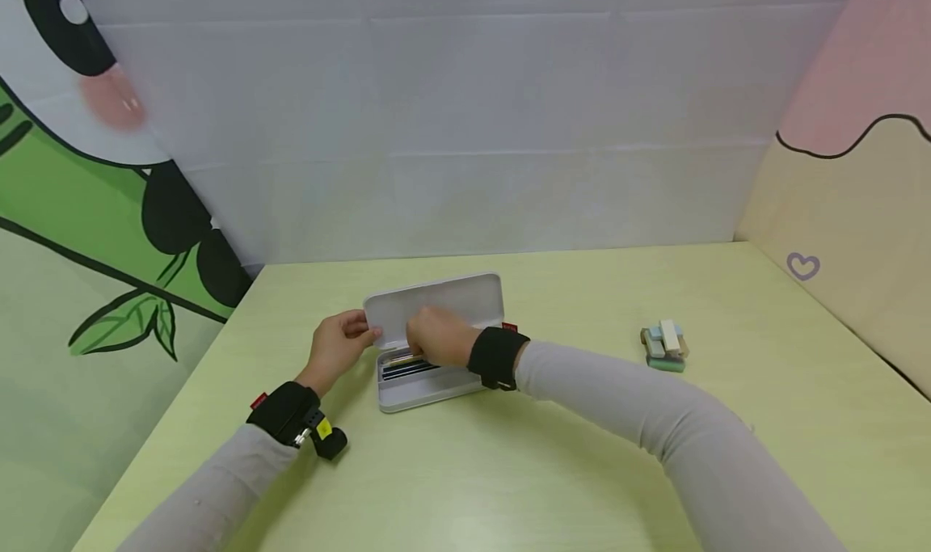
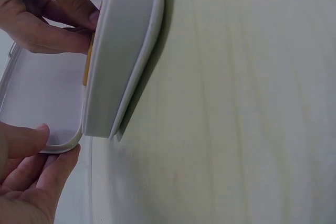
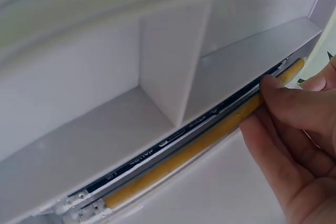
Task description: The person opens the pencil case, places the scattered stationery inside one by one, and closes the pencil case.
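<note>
A white pencil case (image 1: 429, 393) stands open on the table, its lid (image 1: 454, 297) tilted up at the back. My left hand (image 1: 339, 346) pinches the lid's left edge between thumb and fingers, as the left wrist view also shows. Inside the case, my right hand (image 1: 442, 335) holds a yellow pencil (image 3: 173, 169) between thumb and fingers. That pencil lies along the hinge side, beside dark pencils (image 3: 152, 153) with printed lettering. In the right wrist view, a divider (image 3: 170, 66) separates two front compartments. The right hand covers part of the case in the head view.
Toward the right of the pale yellow-green table (image 1: 582, 471) sits a small pile of blocks (image 1: 665, 344), white, blue, tan and green. A light wall (image 1: 473, 132) rises behind the table, and printed panels flank both sides.
</note>
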Motion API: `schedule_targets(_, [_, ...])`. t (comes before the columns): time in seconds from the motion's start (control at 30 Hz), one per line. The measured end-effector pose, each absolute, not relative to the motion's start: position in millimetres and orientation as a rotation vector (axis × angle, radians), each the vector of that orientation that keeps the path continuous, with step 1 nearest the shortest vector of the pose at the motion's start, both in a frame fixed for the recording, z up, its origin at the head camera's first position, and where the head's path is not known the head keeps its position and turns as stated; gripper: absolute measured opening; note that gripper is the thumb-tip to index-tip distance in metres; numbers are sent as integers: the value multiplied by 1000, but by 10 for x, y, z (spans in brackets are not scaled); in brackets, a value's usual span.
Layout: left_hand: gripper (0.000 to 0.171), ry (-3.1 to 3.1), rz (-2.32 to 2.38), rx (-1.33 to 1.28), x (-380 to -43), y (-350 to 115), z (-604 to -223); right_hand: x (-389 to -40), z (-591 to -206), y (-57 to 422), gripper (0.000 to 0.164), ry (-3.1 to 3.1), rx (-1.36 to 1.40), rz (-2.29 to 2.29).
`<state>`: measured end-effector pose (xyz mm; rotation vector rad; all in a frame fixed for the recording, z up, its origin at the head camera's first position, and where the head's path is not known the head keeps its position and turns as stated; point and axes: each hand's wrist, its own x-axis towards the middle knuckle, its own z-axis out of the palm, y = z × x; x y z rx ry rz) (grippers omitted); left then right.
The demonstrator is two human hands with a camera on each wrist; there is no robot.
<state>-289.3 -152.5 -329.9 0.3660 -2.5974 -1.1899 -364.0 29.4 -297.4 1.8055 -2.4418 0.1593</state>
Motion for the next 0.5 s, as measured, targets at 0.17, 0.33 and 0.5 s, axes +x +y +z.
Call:
schedule_targets(0.17, [36,-2594,-1198,372,-2880,-1524,-3297,-3654,-3002,281,14,-2442,1821,156])
schedule_targets(0.33, [36,-2588,-1202,380,-2876,-1523,-3295,-3678,-3042,285,12,-2417,1829,150])
schedule_targets(0.5, [36,-2589,-1201,385,-2872,-1522,-3278,-3701,-3062,335,14,-2451,1821,275])
